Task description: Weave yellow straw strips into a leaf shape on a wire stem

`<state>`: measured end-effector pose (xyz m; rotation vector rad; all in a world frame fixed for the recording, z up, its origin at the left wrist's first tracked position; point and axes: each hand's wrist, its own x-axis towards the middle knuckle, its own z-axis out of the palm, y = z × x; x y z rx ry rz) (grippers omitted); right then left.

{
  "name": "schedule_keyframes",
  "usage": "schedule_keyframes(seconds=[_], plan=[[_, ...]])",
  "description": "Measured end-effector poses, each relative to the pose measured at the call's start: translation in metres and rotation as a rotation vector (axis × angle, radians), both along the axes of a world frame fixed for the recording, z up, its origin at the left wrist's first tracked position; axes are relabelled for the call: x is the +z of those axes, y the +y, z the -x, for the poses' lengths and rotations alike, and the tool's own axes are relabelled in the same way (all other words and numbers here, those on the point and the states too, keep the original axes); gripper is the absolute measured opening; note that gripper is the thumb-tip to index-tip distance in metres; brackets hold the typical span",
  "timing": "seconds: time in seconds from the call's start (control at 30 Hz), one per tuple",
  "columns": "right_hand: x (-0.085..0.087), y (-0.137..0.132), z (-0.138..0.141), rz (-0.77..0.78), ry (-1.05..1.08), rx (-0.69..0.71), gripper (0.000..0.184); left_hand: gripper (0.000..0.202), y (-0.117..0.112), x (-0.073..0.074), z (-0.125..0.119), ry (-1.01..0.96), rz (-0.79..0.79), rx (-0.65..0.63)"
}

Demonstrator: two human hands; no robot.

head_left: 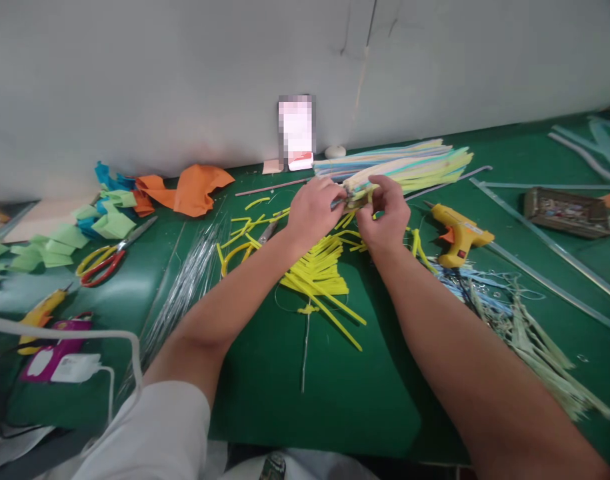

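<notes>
Strip bundle [409, 165], pastel yellow, blue and cream, lies at the far middle of the table [335, 413], with its near end pinched up between our two hands. Left hand [312, 210] is closed on that end from the left, fingers curled round it. Right hand [382, 213] is closed on it from the right, thumb and forefinger pressed at the same spot, so both hands hold the bundle and nearly touch. Our judgement on the grip: pinch tight right at the end so the strips sit stacked and flush, let the long free part rest on the table, and work clear of the glue gun [459, 233] just to the right. Loose yellow strips [317, 270] lie below the hands, with a thin wire stem [305, 353] running toward us. Scissors [115, 252], silver wires [185, 293], green paper pieces [59, 243] and an orange sheet [197, 187] are to the left; a pale strip pile [539, 347] and a small tray [567, 212] are to the right. Table top is green and cluttered, set against a plain grey wall [185, 80].
</notes>
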<state>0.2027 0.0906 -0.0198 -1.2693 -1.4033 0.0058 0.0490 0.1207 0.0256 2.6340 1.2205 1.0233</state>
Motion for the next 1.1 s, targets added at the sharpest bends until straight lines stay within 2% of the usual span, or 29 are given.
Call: schedule_keyframes(seconds=[0.13,0.27,0.4,0.5,0.6,0.67,0.77,0.9,1.1], plan=[[-0.001,0.002,-0.001,0.003,-0.019,0.019,0.034,0.007,0.000,-0.004,-0.003,0.035,0.002,0.029],[-0.002,0.003,-0.001,0.005,-0.028,0.001,0.031,0.013,-0.002,-0.003,-0.006,0.063,0.012,0.070],[0.001,0.002,0.000,0.000,-0.008,0.057,0.027,0.013,-0.004,0.000,-0.004,0.008,0.001,0.041],[0.001,0.001,0.000,0.019,0.007,0.115,0.028,0.006,-0.003,0.001,-0.001,-0.068,0.086,0.007],[-0.003,0.006,-0.003,0.050,0.021,0.083,0.028,0.015,-0.003,0.001,0.000,-0.090,0.172,0.013],[-0.008,0.011,-0.006,0.062,0.042,0.019,0.031,0.017,-0.004,0.001,0.000,-0.047,0.184,0.029],[-0.015,0.019,-0.011,0.078,0.021,-0.070,0.036,0.008,-0.005,-0.002,-0.001,0.087,0.150,0.032],[-0.015,0.020,-0.013,0.116,-0.049,-0.085,0.039,0.018,-0.002,-0.011,-0.001,0.266,0.057,0.031],[-0.008,0.017,-0.010,0.160,-0.121,-0.074,0.040,0.023,0.012,-0.020,0.000,0.247,0.041,0.112]])
